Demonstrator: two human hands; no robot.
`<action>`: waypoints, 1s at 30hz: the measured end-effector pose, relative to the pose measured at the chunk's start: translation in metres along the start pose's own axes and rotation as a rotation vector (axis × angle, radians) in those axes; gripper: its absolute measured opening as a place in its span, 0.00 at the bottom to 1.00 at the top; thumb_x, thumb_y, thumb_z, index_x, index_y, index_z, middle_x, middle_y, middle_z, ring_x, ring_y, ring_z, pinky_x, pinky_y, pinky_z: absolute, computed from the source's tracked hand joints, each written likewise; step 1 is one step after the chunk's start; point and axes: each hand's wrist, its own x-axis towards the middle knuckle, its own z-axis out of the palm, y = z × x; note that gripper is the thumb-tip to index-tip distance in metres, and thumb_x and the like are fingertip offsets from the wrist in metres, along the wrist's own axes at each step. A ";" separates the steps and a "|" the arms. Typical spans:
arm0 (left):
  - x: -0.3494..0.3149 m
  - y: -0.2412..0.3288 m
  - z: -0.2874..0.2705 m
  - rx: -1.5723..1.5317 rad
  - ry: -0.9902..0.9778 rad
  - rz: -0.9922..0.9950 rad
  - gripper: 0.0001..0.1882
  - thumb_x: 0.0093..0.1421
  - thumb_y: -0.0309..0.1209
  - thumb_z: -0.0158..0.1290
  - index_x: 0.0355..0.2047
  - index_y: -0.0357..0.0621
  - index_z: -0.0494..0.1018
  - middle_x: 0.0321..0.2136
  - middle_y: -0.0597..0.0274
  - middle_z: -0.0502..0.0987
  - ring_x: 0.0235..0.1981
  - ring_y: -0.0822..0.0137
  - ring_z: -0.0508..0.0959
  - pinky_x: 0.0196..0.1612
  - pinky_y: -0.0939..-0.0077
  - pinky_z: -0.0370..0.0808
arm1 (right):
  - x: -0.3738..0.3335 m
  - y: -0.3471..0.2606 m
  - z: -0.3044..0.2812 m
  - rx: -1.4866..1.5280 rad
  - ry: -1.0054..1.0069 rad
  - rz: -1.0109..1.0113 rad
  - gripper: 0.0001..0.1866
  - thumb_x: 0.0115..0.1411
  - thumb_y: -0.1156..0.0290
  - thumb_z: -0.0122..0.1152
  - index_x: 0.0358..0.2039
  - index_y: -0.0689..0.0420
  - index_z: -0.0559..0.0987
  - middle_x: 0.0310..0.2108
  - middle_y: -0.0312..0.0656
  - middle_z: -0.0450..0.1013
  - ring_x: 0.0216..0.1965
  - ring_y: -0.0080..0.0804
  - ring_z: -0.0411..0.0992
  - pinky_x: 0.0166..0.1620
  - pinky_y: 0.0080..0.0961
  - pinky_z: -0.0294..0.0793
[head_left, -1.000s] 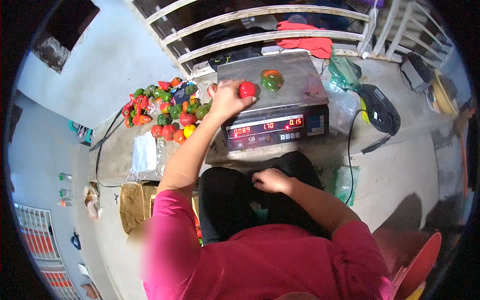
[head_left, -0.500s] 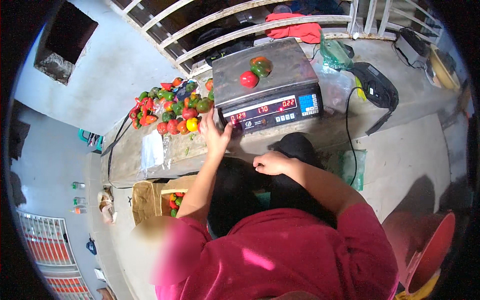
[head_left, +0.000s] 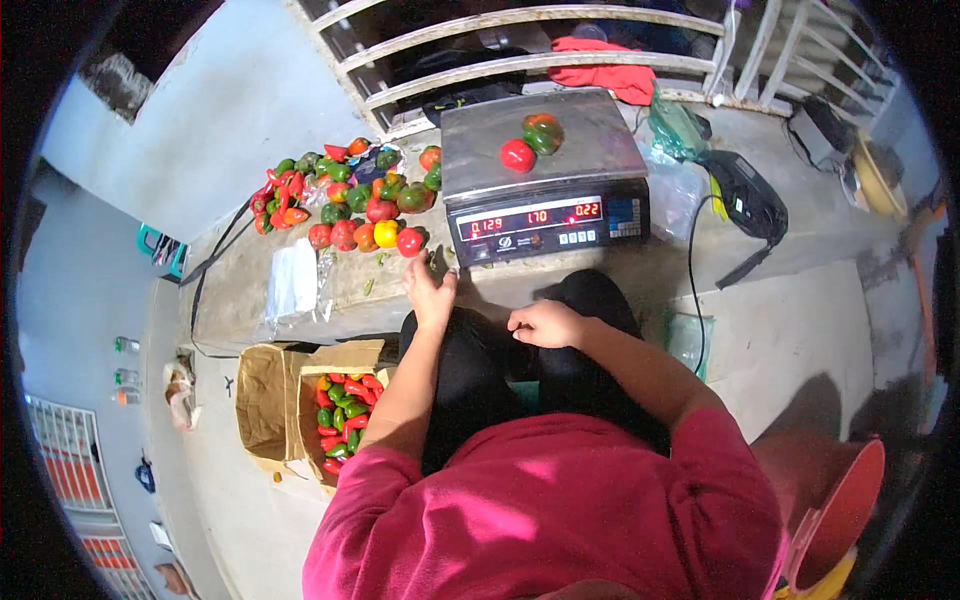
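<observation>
My left hand (head_left: 432,292) is in front of the scale's left corner, palm bare and fingers apart. Just beyond its fingertips lies a round red pepper (head_left: 409,241), at the near end of a loose pile of red, green and yellow peppers (head_left: 381,210). Over my dark-trousered lap, my right hand (head_left: 546,324) rests with fingers curled in; nothing shows in it. On the steel plate of the digital scale (head_left: 480,165) sit a red pepper (head_left: 517,155) and a lobed green-and-orange pepper (head_left: 543,133), touching each other. Red digits glow on its front panel.
Below the ledge (head_left: 370,312), left of my knees, stands an open cardboard box (head_left: 307,440) of red and green peppers. Clear plastic packaging (head_left: 294,285) lies on the ledge. Right of the scale are plastic bags (head_left: 676,200), a black bag (head_left: 748,195) and a cable (head_left: 692,290).
My left hand has drawn back toward me from the scale's corner, and the red pepper behind its fingers now shows whole. My view has shifted, revealing more of the box. My right hand stays put.
</observation>
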 end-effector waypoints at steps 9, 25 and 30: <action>-0.002 0.004 -0.005 0.048 -0.050 -0.123 0.26 0.42 0.33 0.53 0.46 0.46 0.67 0.46 0.48 0.65 0.50 0.49 0.61 0.54 0.57 0.56 | 0.070 -0.018 -0.142 -0.569 0.886 -0.129 0.31 0.41 0.79 0.52 0.51 0.52 0.66 0.42 0.50 0.63 0.46 0.49 0.61 0.50 0.42 0.60; 0.003 0.008 -0.004 -0.857 -0.075 -0.275 0.22 0.48 0.33 0.52 0.46 0.46 0.66 0.42 0.57 0.69 0.38 0.57 0.71 0.41 0.68 0.69 | 0.138 -0.086 -0.146 -1.155 0.040 -0.142 0.31 0.33 0.58 0.68 0.43 0.44 0.70 0.41 0.36 0.67 0.50 0.38 0.61 0.54 0.63 0.47; 0.015 0.016 -0.054 -1.812 -0.399 -0.754 0.23 0.57 0.40 0.48 0.51 0.52 0.58 0.40 0.57 0.69 0.32 0.61 0.75 0.31 0.64 0.76 | 0.126 -0.097 -0.071 -0.766 0.129 -0.388 0.35 0.38 0.55 0.64 0.50 0.42 0.67 0.45 0.40 0.64 0.50 0.40 0.60 0.53 0.55 0.51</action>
